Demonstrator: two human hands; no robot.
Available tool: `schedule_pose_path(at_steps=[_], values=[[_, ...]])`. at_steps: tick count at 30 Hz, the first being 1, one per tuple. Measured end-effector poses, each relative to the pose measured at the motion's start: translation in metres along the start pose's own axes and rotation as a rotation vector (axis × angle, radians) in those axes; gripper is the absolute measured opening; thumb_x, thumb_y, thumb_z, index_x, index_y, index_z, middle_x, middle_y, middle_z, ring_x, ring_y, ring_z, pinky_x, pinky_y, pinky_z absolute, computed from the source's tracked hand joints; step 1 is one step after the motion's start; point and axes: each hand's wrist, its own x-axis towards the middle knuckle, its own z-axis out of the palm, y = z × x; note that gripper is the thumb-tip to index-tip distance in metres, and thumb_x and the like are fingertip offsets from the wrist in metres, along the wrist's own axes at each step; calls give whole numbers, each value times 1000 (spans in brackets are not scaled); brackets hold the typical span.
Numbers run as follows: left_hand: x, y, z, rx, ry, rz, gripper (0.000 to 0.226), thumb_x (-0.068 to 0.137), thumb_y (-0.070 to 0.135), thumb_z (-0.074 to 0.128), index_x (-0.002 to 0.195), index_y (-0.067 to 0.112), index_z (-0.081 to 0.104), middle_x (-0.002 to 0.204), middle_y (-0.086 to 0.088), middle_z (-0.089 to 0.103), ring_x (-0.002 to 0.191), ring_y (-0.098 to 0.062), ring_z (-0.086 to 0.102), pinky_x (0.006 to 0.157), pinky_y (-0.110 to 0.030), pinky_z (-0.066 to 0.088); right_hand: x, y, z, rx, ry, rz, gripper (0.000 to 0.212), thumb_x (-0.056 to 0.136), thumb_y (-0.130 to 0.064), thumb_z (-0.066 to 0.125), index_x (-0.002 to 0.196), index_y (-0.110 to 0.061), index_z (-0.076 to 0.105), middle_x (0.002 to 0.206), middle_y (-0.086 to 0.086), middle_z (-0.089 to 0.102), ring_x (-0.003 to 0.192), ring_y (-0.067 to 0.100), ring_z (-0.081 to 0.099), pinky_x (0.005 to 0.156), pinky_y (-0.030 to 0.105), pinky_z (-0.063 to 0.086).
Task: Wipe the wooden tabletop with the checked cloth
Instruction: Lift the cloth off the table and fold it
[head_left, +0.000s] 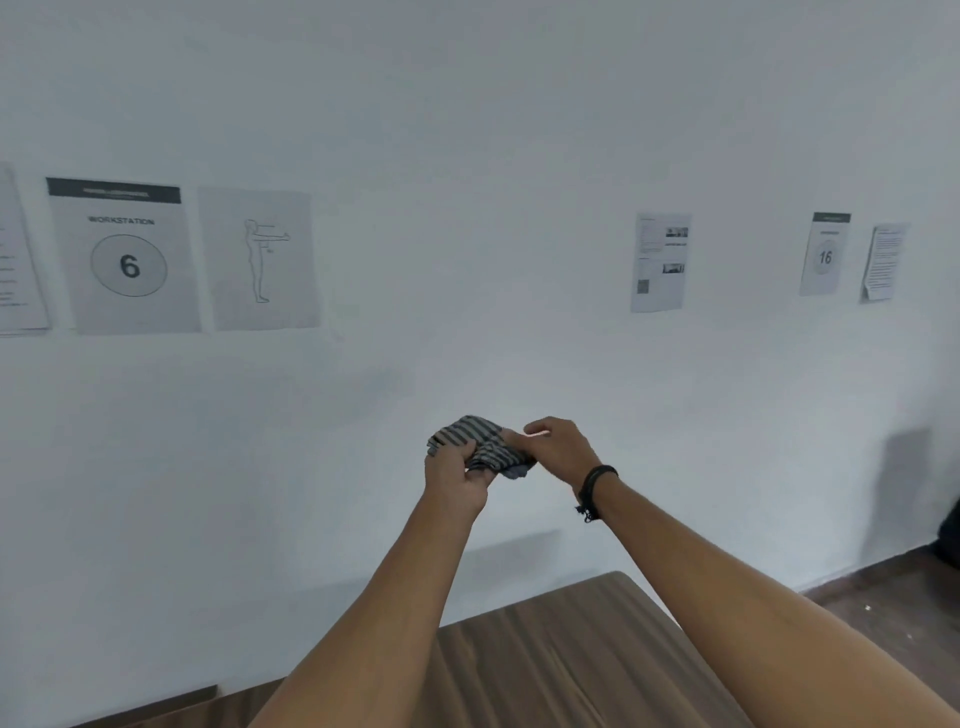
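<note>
Forearms (374, 613) outstretched, left hand (456, 480), right hand (560, 451) gripping bunched checked cloth (475, 440)

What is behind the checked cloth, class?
White wall shows around the checked cloth, which the left hand and right hand grip, clear of the wooden tabletop. The wall patch behind it is covered.

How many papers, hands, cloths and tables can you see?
Papers on the wall: 6
Hands: 2, left hand and right hand
Checked cloth: 1
Wooden table: 1
Total: 10
</note>
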Motion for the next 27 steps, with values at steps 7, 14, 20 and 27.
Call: schedule_pose_path(at_steps=[7,14,20,27], values=[[13,-28,29,50,-98,-38,32,92,-2,58,124,-1,60,122,-21,64,108,-37,64,85,-48,56,14,17,-40,640,-50,294,15,95,-1,61,106,-3,70,102,17,71,82,30,69,77,45,61],[29,-41,45,313,-271,-159,24,96,15,59,114,-1,64,105,-19,72,98,-37,70,87,-51,57,33,33,-77,644,138,206,23,98,4,49,114,-8,60,99,13,67,81,23,66,63,34,59],[31,-74,67,406,-305,-189,21,95,-3,50,114,0,58,108,-28,68,92,-42,69,65,-49,60,40,60,-102,661,99,232,19,91,-6,71,105,2,62,94,16,66,76,19,65,56,26,59],[45,-142,91,514,-301,-98,30,92,0,60,120,11,63,115,-20,70,106,-40,67,93,-62,51,54,107,-162,744,-15,387,16,83,20,65,93,10,57,84,22,64,47,26,67,40,30,53]])
